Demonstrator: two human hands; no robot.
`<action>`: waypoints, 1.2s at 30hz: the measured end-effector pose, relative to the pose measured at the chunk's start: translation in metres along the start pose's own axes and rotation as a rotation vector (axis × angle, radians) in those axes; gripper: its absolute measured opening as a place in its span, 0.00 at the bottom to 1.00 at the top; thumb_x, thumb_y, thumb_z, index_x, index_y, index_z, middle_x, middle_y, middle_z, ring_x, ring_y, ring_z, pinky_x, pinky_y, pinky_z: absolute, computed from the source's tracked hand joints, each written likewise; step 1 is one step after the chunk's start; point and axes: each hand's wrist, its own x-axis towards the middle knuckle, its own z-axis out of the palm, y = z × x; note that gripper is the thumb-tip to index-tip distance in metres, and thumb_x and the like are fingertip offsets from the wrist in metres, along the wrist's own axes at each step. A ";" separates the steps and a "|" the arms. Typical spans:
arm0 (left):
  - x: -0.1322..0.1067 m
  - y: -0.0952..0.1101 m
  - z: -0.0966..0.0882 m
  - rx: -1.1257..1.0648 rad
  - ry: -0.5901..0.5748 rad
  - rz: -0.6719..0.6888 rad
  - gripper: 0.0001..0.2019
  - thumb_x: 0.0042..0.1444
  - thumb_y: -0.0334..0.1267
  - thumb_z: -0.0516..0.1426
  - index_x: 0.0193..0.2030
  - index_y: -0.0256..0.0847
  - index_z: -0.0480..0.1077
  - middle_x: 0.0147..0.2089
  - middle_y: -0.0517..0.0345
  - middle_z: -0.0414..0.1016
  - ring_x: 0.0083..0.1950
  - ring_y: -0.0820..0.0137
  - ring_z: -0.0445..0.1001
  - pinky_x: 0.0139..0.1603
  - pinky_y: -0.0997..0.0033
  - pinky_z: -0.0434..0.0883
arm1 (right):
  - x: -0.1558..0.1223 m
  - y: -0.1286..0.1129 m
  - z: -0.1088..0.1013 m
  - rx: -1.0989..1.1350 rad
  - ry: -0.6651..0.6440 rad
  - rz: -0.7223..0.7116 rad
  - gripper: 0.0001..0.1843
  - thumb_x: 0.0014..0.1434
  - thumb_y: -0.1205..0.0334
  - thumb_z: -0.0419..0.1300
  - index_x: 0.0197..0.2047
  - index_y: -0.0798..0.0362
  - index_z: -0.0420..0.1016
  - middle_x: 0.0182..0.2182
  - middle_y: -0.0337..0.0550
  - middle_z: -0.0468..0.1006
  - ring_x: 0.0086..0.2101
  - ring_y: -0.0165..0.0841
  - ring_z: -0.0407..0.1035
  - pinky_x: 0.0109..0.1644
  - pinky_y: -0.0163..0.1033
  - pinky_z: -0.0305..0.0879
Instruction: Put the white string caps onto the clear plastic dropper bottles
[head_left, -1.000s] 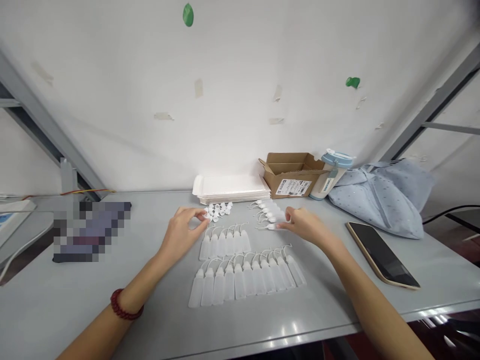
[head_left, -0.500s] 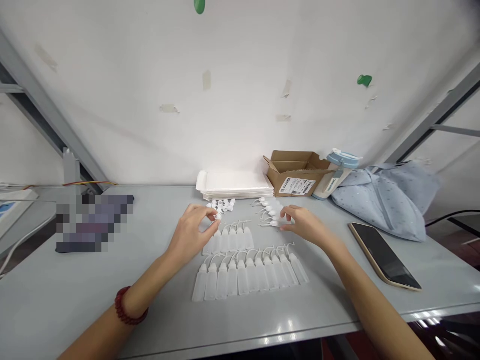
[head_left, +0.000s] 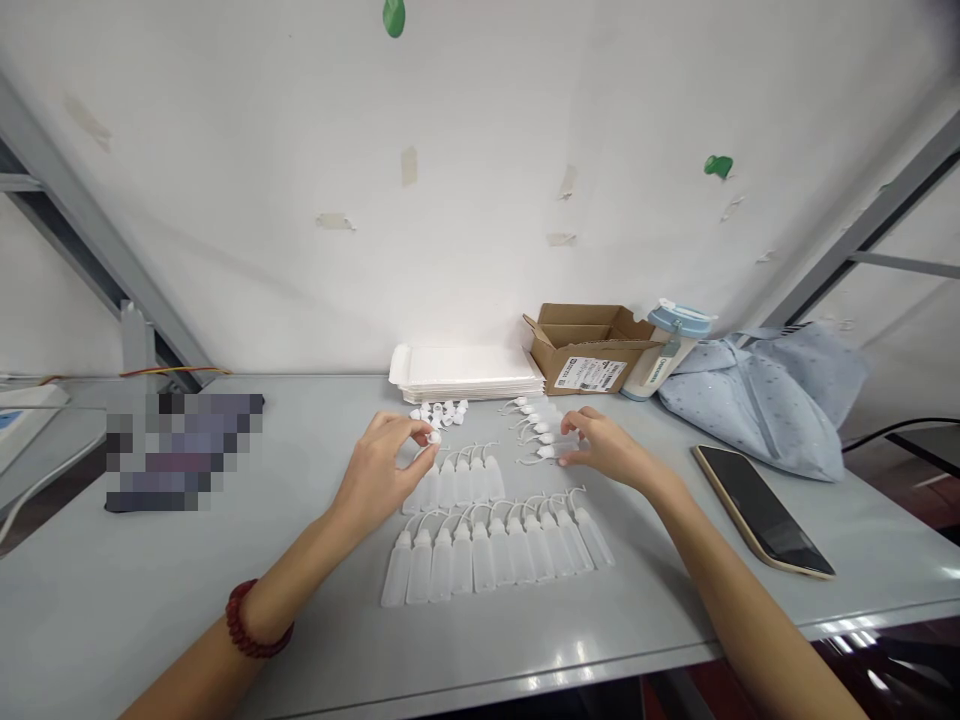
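Note:
My left hand (head_left: 381, 462) pinches a small white cap (head_left: 433, 437) between thumb and fingertips, above the near end of a loose pile of white caps (head_left: 448, 410). My right hand (head_left: 611, 450) is closed with thumb and fingers around the body of a small squeeze bottle (head_left: 547, 452); its nozzle end points left and its body is largely hidden. More such bottles (head_left: 531, 420) lie beside it. Two rows of translucent bottles with thin curved tubes lie in the middle: a short back row (head_left: 465, 485) and a longer front row (head_left: 499, 555).
Behind the caps lies a stack of white flat boxes (head_left: 469, 372). An open cardboard box (head_left: 589, 365), a blue-lidded cup (head_left: 667, 350) and a light blue cloth bag (head_left: 750, 400) stand rightward. A phone (head_left: 765, 512) lies at right, a dark blurred item (head_left: 187, 450) at left.
My right fingers have closed on the nearest bottle at the right, which has shifted slightly nearer and apart from its neighbours. My left hand still holds the cap, almost unmoved. The view shifted slightly.

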 end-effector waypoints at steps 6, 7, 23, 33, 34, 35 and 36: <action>0.000 0.000 0.000 0.010 0.002 -0.003 0.06 0.55 0.39 0.54 0.36 0.44 0.69 0.33 0.57 0.74 0.45 0.62 0.69 0.36 0.67 0.68 | -0.001 -0.005 -0.005 -0.022 0.004 -0.021 0.07 0.52 0.61 0.60 0.36 0.51 0.69 0.36 0.42 0.67 0.35 0.35 0.67 0.39 0.38 0.60; 0.001 0.001 -0.001 0.010 0.004 -0.007 0.06 0.55 0.40 0.54 0.36 0.44 0.69 0.34 0.57 0.74 0.45 0.62 0.68 0.36 0.67 0.68 | -0.001 -0.005 -0.005 -0.023 0.000 -0.027 0.06 0.53 0.60 0.60 0.35 0.52 0.70 0.37 0.42 0.68 0.35 0.35 0.67 0.39 0.38 0.60; 0.000 0.000 -0.001 -0.014 0.003 -0.054 0.08 0.54 0.42 0.54 0.39 0.44 0.71 0.35 0.55 0.74 0.45 0.62 0.68 0.20 0.77 0.63 | 0.002 0.005 -0.004 -0.007 0.024 -0.080 0.06 0.55 0.66 0.56 0.32 0.53 0.75 0.36 0.45 0.70 0.37 0.35 0.68 0.41 0.37 0.61; 0.000 0.000 0.000 -0.003 0.014 -0.034 0.08 0.54 0.42 0.55 0.38 0.44 0.71 0.34 0.55 0.74 0.45 0.62 0.69 0.22 0.76 0.65 | 0.001 0.006 -0.010 -0.016 0.099 -0.077 0.08 0.55 0.69 0.56 0.38 0.53 0.73 0.37 0.46 0.73 0.36 0.35 0.69 0.41 0.38 0.62; 0.000 0.000 0.000 -0.002 0.016 -0.032 0.08 0.54 0.42 0.55 0.38 0.44 0.71 0.34 0.56 0.75 0.45 0.62 0.69 0.23 0.75 0.66 | 0.001 0.004 -0.011 -0.017 0.137 -0.087 0.07 0.56 0.69 0.55 0.38 0.54 0.73 0.36 0.46 0.74 0.36 0.35 0.69 0.41 0.38 0.62; 0.000 0.000 0.000 -0.002 0.017 -0.031 0.07 0.54 0.42 0.55 0.37 0.44 0.71 0.34 0.56 0.75 0.45 0.62 0.69 0.24 0.75 0.67 | 0.001 0.001 -0.012 -0.012 0.183 -0.104 0.07 0.57 0.68 0.54 0.38 0.54 0.73 0.36 0.46 0.74 0.36 0.35 0.69 0.41 0.39 0.62; -0.001 0.001 0.000 -0.005 0.014 -0.032 0.07 0.54 0.42 0.55 0.37 0.44 0.71 0.34 0.56 0.75 0.45 0.62 0.68 0.25 0.74 0.67 | 0.001 -0.003 -0.011 0.002 0.230 -0.132 0.07 0.58 0.68 0.54 0.38 0.55 0.72 0.35 0.46 0.74 0.36 0.35 0.69 0.41 0.39 0.62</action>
